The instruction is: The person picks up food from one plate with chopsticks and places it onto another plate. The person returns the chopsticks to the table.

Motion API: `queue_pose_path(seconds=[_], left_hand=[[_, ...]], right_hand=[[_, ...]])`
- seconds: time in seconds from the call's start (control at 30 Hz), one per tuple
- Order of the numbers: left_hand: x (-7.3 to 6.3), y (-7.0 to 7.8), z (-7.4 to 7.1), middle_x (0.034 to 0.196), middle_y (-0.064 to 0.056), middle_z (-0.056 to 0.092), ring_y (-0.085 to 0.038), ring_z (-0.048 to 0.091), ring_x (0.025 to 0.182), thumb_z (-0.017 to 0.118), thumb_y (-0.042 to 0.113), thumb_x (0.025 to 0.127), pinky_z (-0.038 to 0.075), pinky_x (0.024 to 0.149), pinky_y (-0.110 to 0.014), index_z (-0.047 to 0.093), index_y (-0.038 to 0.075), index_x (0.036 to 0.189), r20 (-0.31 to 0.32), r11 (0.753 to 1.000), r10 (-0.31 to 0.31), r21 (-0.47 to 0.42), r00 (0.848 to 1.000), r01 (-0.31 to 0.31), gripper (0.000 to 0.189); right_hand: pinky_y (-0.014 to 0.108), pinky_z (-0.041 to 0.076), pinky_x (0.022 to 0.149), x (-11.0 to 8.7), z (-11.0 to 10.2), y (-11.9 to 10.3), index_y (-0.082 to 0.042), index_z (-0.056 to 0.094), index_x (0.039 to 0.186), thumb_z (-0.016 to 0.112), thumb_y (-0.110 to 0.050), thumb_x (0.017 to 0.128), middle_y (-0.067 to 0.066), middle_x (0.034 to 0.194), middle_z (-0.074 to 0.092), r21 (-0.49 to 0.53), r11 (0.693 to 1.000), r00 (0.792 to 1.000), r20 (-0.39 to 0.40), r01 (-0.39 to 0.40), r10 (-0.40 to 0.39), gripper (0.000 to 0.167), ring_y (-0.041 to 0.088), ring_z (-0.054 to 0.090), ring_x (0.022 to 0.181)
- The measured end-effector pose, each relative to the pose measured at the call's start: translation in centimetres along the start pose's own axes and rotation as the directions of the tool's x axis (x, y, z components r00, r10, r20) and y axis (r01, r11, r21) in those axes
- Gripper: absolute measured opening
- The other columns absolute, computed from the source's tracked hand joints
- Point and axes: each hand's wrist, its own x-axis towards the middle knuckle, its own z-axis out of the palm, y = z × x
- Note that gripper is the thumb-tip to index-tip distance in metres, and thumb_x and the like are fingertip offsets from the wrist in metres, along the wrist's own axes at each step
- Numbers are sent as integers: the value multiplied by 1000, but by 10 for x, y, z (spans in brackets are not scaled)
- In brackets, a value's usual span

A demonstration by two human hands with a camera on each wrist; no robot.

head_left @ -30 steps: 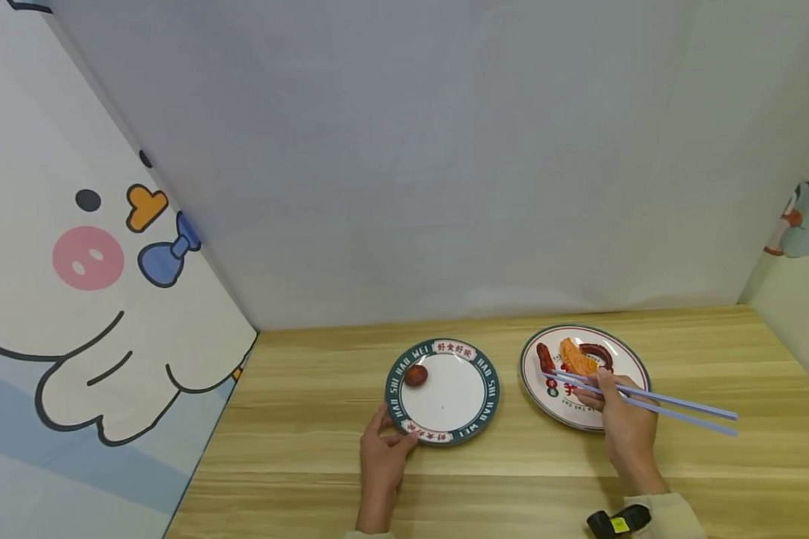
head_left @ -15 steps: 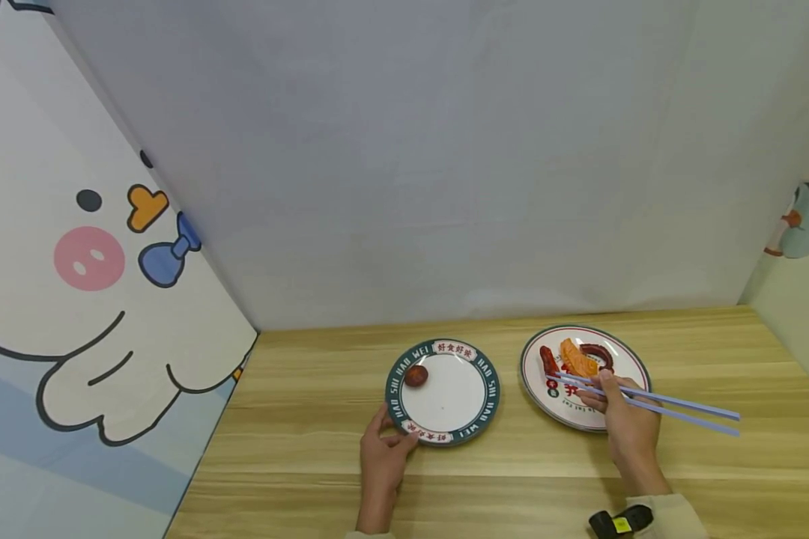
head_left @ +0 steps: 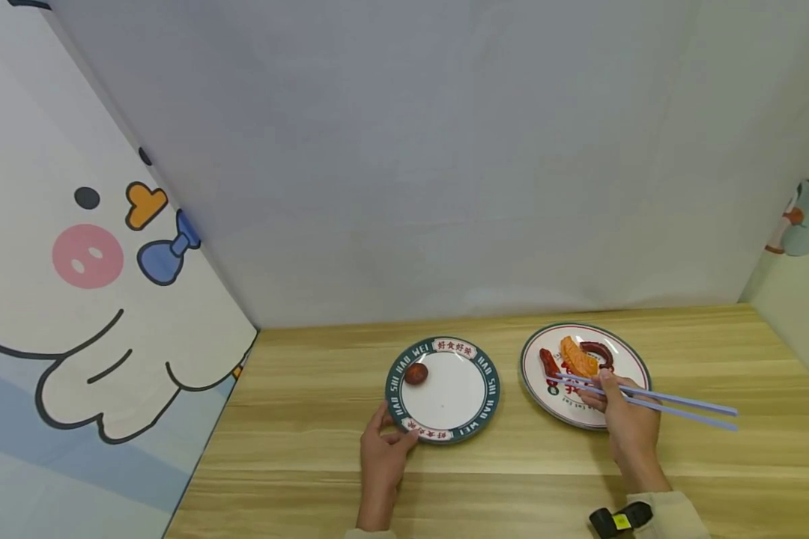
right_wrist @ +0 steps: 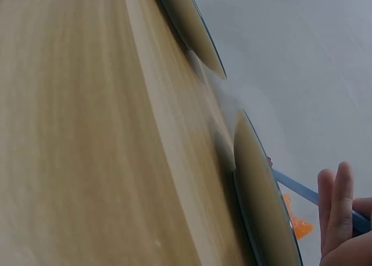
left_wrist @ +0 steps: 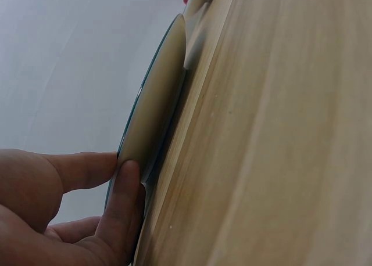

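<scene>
I see the right hand [head_left: 630,427] gripping lilac chopsticks [head_left: 688,401], their long axis slanting leftward and slightly away, tips beside a red sausage [head_left: 549,362] on the right plate [head_left: 628,359]; whether they touch, I can't tell. Compared with a second ago, sausage and tips sit slightly farther right. The left hand [head_left: 383,457] pinches the rim of the left plate [head_left: 452,397]. Beneath is a wood-grain table [head_left: 297,419]; beyond, a grey wall [head_left: 445,165] and, at left, a cartoon panel [head_left: 88,256].
</scene>
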Motion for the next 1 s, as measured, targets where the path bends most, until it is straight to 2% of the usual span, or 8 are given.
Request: queue_pose_path(seconds=[0.3,0.47,0.67,1.0], left_hand=[[1,1,1,127,-22,59,-18,63,86,79,-12,82,55,66,-20,45,-8,154,0,1000,-6,9,1000,6,79],[0,0,0,125,-22,59,-19,64,86,78,-13,82,57,68,-21,46,-10,153,-2,1000,3,8,1000,-3,79],[-1,1,0,124,-23,59,-19,65,86,79,-14,81,58,68,-21,46,-11,153,-2,1000,15,11,1000,-15,79],[-2,3,0,125,-22,60,-20,65,87,79,-13,82,57,68,-22,46,-10,153,-5,1000,8,22,1000,-8,78]], right_hand=[[22,62,64,1,0,0,-1,70,101,59,-5,106,-3,82,75,-19,999,999,-7,-33,32,13,11,76,64],[21,62,64,1,0,-1,3,67,107,57,-8,108,-7,80,75,-79,995,998,0,-55,56,15,8,76,65],[21,62,64,0,0,-4,1,68,102,52,-9,110,-6,77,76,-96,994,998,30,-55,58,21,7,76,67],[21,61,63,1,-2,-9,2,67,106,52,-11,111,-7,79,75,-114,991,997,32,-69,73,20,9,76,67]])
